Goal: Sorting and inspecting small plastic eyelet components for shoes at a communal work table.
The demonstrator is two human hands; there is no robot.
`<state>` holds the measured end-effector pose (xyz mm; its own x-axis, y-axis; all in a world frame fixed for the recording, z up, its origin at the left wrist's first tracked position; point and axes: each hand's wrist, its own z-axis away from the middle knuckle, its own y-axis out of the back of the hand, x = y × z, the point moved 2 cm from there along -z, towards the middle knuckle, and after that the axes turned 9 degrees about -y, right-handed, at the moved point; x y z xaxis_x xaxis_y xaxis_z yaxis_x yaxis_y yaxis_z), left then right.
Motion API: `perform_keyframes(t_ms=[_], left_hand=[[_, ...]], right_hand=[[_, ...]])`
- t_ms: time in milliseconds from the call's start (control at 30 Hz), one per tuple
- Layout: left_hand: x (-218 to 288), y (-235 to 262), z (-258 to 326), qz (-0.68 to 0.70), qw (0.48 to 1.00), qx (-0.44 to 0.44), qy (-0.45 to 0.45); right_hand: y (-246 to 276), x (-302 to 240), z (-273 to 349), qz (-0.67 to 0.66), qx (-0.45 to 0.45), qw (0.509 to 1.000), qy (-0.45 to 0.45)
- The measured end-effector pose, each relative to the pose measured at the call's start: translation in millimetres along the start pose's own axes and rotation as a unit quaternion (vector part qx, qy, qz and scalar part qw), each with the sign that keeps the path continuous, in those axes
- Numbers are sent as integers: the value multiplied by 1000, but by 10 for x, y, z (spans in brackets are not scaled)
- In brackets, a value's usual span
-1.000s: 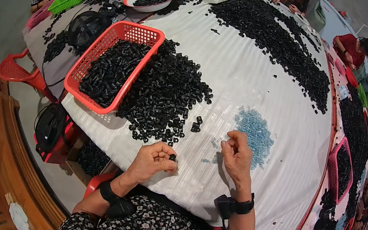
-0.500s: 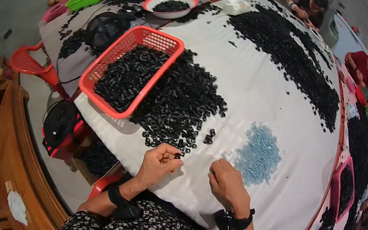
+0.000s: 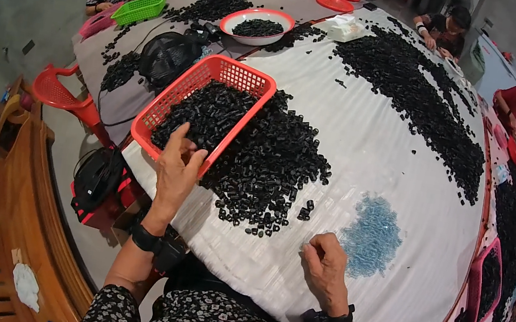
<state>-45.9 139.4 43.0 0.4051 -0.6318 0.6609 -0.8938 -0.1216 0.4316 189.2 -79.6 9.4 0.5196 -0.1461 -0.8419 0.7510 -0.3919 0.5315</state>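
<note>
My left hand [image 3: 176, 171] is over the near edge of a red plastic basket [image 3: 260, 108], fingers apart, and nothing shows in it. Small black plastic pieces [image 3: 208, 112] fill much of the basket. More of them lie in a loose pile [image 3: 274, 164] against its right side. My right hand [image 3: 326, 268] hovers over the white cloth with its fingers curled together; whatever they may hold is hidden. Just beyond it is a flat patch of small clear-blue pieces [image 3: 373, 238]. Two or three black pieces [image 3: 306, 209] lie apart between the pile and the blue patch.
A large spread of black pieces [image 3: 414, 85] covers the table's far right. Beyond the basket stand a black mesh fan [image 3: 167, 58], a red-rimmed white bowl [image 3: 254, 39] and a green basket [image 3: 140, 9]. A wooden bench [image 3: 25, 204] is at left. Several people work round the table.
My left hand has moved up and left from the pile's near edge to the basket. The black piece it pinched has left its fingers. My right hand stays near the blue patch, still curled.
</note>
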Motion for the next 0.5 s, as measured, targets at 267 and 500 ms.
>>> perform_keyframes(t_ms=[267, 500], left_hand=[[667, -342, 577, 159, 980, -118, 6], [800, -857, 1210, 505, 689, -393, 341]], right_hand=[[-97, 174, 63, -294, -34, 939, -174], [-174, 31, 94, -339, -89, 929, -114]])
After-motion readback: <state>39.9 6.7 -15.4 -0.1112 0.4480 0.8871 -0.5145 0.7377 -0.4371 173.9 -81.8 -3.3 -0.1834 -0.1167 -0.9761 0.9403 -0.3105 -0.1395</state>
